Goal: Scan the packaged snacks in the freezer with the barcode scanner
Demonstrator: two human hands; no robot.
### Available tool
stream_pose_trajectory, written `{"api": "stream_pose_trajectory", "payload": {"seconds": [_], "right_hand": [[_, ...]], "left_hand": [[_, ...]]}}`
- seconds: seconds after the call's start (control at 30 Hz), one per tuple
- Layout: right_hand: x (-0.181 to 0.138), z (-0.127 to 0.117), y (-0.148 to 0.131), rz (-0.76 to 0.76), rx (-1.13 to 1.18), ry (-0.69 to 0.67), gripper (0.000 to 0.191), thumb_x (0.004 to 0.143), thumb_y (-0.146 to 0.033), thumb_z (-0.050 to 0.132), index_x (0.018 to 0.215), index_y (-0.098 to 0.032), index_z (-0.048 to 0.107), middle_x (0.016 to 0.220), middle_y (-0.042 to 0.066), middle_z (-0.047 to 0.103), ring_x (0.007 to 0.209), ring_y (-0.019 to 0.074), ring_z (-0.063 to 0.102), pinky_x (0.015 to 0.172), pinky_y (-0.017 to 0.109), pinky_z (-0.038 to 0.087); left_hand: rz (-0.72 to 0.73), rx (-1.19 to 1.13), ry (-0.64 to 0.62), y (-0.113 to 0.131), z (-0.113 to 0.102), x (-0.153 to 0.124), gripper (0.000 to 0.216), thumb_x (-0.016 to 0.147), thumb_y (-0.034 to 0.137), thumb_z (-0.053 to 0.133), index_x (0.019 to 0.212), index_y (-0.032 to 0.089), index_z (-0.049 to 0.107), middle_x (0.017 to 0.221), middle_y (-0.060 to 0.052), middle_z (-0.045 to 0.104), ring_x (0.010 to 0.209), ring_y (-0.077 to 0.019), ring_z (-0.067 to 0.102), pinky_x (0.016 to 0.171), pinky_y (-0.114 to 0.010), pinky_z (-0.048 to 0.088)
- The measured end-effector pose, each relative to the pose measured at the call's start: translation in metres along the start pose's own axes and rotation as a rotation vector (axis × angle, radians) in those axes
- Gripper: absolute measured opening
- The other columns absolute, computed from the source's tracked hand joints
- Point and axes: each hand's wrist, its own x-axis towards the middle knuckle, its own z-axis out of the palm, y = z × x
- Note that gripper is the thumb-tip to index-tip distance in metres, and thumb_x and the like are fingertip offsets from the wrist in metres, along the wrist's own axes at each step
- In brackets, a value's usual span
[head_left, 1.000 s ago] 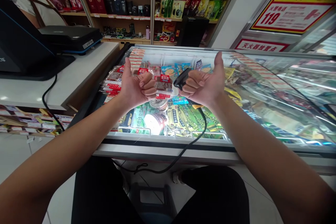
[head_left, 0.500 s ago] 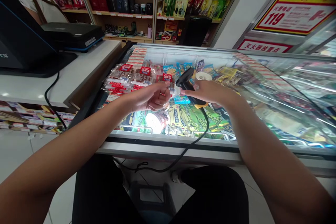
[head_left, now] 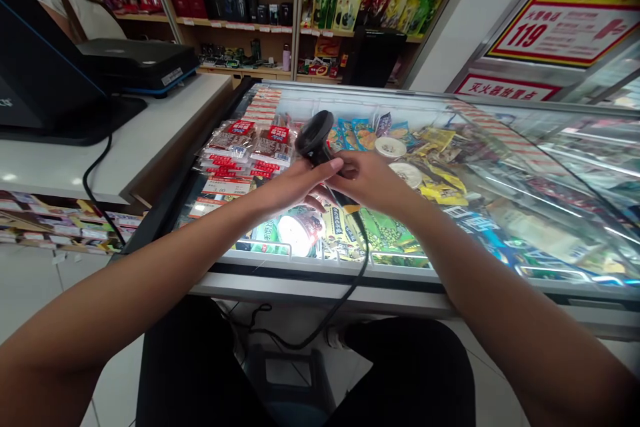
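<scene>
black scanner (head_left: 316, 132) in hand above the display case (head_left: 400, 285)

the left hand (head_left: 293, 188) is closed around the scanner's handle, thumb crossing over it, fingers below. the right hand (head_left: 375, 180) curls against the handle from the other side; its fingers are partly hidden, so i cannot tell whether they grip too. the scanner's head juts beyond both thumbs, near the red-labelled packets (head_left: 273, 145). its cable (head_left: 366, 260) trails toward the person.
</scene>
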Motion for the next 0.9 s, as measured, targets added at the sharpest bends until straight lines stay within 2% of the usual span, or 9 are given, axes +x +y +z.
{"api": "stream_pose_trajectory", "payload": {"seconds": [0.1, 0.2, 0.27, 0.33, 0.43, 0.53, 0.7, 0.8, 0.9], "right_hand": [[0.002, 0.006, 0.004, -0.113, 0.123, -0.029, 0.044, 0.088, -0.062, 0.067, 0.098, -0.019, 0.075, 0.084, 0.006, 0.072, 0.073, 0.0195, 0.065, 0.067, 0.035, 0.049], [0.010, 0.002, 0.022, -0.134, 0.181, 0.019, 0.051, 0.093, -0.068, 0.058, 0.098, -0.021, 0.077, 0.092, 0.009, 0.074, 0.086, 0.0231, 0.069, 0.080, 0.040, 0.054], [0.016, 0.000, 0.040, -0.087, 0.052, 0.105, 0.058, 0.094, -0.071, 0.053, 0.111, -0.021, 0.075, 0.112, 0.013, 0.073, 0.105, 0.0295, 0.068, 0.092, 0.046, 0.053], [0.024, 0.003, 0.058, -0.015, -0.162, 0.151, 0.071, 0.091, -0.075, 0.053, 0.135, -0.021, 0.065, 0.142, 0.017, 0.060, 0.133, 0.0383, 0.054, 0.108, 0.055, 0.044], [0.036, 0.012, 0.077, 0.133, -0.417, 0.093, 0.098, 0.087, -0.084, 0.046, 0.160, -0.020, 0.037, 0.167, 0.018, 0.029, 0.154, 0.0463, 0.018, 0.120, 0.066, 0.021], [0.046, 0.018, 0.081, 0.250, -0.515, 0.041, 0.107, 0.082, -0.090, 0.042, 0.162, -0.021, 0.031, 0.170, 0.019, 0.018, 0.155, 0.0517, 0.006, 0.119, 0.071, 0.015], [0.056, 0.012, 0.074, 0.292, -0.462, 0.038, 0.097, 0.076, -0.089, 0.054, 0.151, -0.029, 0.047, 0.164, 0.017, 0.027, 0.150, 0.0527, 0.018, 0.115, 0.068, 0.025], [0.059, 0.006, 0.075, 0.273, -0.410, 0.048, 0.093, 0.070, -0.086, 0.064, 0.141, -0.026, 0.057, 0.156, 0.019, 0.039, 0.146, 0.0509, 0.027, 0.111, 0.064, 0.036], [0.061, 0.002, 0.079, 0.226, -0.348, 0.060, 0.085, 0.068, -0.079, 0.074, 0.130, -0.022, 0.066, 0.148, 0.021, 0.048, 0.142, 0.0515, 0.034, 0.108, 0.066, 0.039]], "left_hand": [[0.048, 0.027, 0.173, -0.005, -0.002, 0.005, 0.042, 0.090, 0.055, 0.064, 0.101, 0.015, 0.065, 0.088, -0.011, 0.075, 0.072, -0.0190, 0.071, 0.063, -0.031, 0.058], [0.044, -0.025, 0.282, -0.002, -0.005, 0.008, 0.036, 0.089, 0.051, 0.061, 0.098, 0.016, 0.062, 0.084, -0.008, 0.075, 0.071, -0.0209, 0.072, 0.064, -0.034, 0.059], [0.049, -0.082, 0.364, 0.003, -0.007, 0.009, 0.034, 0.089, 0.049, 0.057, 0.097, 0.016, 0.061, 0.082, -0.007, 0.074, 0.071, -0.0208, 0.072, 0.065, -0.034, 0.059], [0.056, -0.123, 0.418, 0.011, -0.009, 0.008, 0.032, 0.088, 0.047, 0.052, 0.094, 0.017, 0.060, 0.072, -0.005, 0.070, 0.063, -0.0180, 0.068, 0.060, -0.029, 0.055], [0.058, -0.139, 0.363, 0.023, -0.012, 0.004, 0.031, 0.086, 0.047, 0.048, 0.090, 0.018, 0.058, 0.053, 0.000, 0.058, 0.043, -0.0140, 0.053, 0.045, -0.025, 0.043], [0.043, -0.105, 0.220, 0.031, -0.015, 0.001, 0.032, 0.083, 0.049, 0.049, 0.090, 0.019, 0.057, 0.048, 0.001, 0.054, 0.038, -0.0136, 0.046, 0.040, -0.025, 0.036], [0.047, -0.063, 0.194, 0.036, -0.017, 0.000, 0.035, 0.079, 0.050, 0.052, 0.093, 0.018, 0.058, 0.049, 0.002, 0.055, 0.039, -0.0133, 0.047, 0.042, -0.024, 0.036], [0.068, -0.062, 0.207, 0.036, -0.017, 0.002, 0.033, 0.080, 0.047, 0.051, 0.093, 0.018, 0.058, 0.049, 0.002, 0.055, 0.040, -0.0129, 0.047, 0.043, -0.024, 0.037], [0.059, -0.068, 0.214, 0.035, -0.019, 0.004, 0.030, 0.080, 0.046, 0.050, 0.091, 0.019, 0.057, 0.050, 0.001, 0.055, 0.039, -0.0130, 0.046, 0.042, -0.024, 0.037]]}}
